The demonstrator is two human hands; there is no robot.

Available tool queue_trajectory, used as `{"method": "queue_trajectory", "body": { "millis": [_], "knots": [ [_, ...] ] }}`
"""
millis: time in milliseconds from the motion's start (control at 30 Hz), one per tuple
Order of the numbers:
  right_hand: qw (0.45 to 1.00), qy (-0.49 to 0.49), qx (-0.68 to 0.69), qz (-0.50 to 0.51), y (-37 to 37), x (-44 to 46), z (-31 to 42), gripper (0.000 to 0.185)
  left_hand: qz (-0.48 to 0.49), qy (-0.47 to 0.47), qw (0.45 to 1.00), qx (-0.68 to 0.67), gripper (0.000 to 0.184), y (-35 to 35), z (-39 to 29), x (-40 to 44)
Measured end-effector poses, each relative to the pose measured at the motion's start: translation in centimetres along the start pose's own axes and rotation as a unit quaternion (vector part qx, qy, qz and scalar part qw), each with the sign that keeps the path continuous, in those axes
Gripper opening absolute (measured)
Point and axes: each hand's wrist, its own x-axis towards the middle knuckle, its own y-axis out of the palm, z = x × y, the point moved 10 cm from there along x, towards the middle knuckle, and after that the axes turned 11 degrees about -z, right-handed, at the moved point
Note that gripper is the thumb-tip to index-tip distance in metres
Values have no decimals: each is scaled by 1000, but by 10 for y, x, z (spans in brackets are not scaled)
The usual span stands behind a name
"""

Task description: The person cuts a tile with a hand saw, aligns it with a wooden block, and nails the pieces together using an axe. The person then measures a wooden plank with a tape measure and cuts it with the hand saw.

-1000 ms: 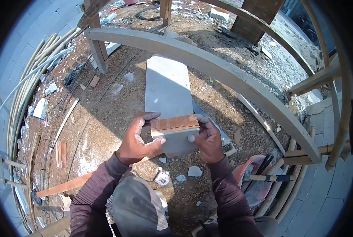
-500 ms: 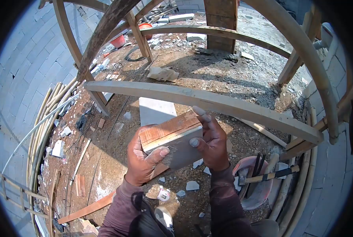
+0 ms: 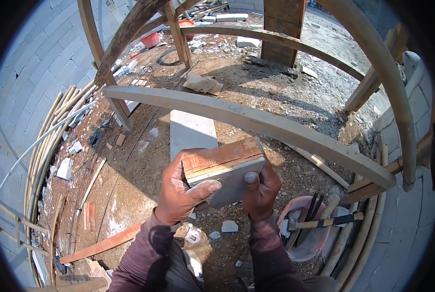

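My left hand (image 3: 181,187) grips the left end of a short wooden block (image 3: 222,159), its thumb lying along the lower front edge. The block has a reddish-brown upper side, a pale split edge and a flat grey face turned toward me. At its right end, my right hand (image 3: 262,190) is closed round it, with the thumb pressed on the grey face. Both hands hold the block up in front of me, above the ground. The fingers behind it are mostly hidden.
A wooden rail (image 3: 246,115) crosses just beyond my hands. Past the block lies a pale board (image 3: 190,127). At right stands a tub (image 3: 302,246) with a hammer (image 3: 327,220) across it. Bamboo poles (image 3: 45,160) lie along the left block wall (image 3: 37,73). Rubble covers the ground.
Both hands and the block have shifted slightly right in view. My right fingers no longer show over the block's top corner, and the right thumb sits a little farther right.
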Motion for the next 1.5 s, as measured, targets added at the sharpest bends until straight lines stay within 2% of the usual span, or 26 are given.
{"method": "queue_trajectory", "body": {
  "millis": [133, 433, 533, 733, 1233, 1500],
  "knots": [
    [999, -7, -11, -32, 0, -5, -3, 72, -10, -30, 999, -17, 68, -1, 3, -2],
    [999, -37, -15, -28, -2, -1, 0, 68, -8, -6, 1000, 17, 73, -6, 5, 2],
    [998, -36, -11, -41, -2, 0, 1, 67, -19, -28, 999, -4, 75, -7, 10, 1],
    [999, -25, -17, -42, -4, -2, -1, 64, -12, -10, 1000, -9, 76, -7, 10, 1],
    [997, -43, -27, -52, -6, -2, 4, 62, -29, -16, 999, 7, 70, -6, 8, 2],
    [999, -9, -11, -37, -1, 1, 4, 62, -45, 33, 998, 27, 60, -8, 2, 0]
  ]
}}
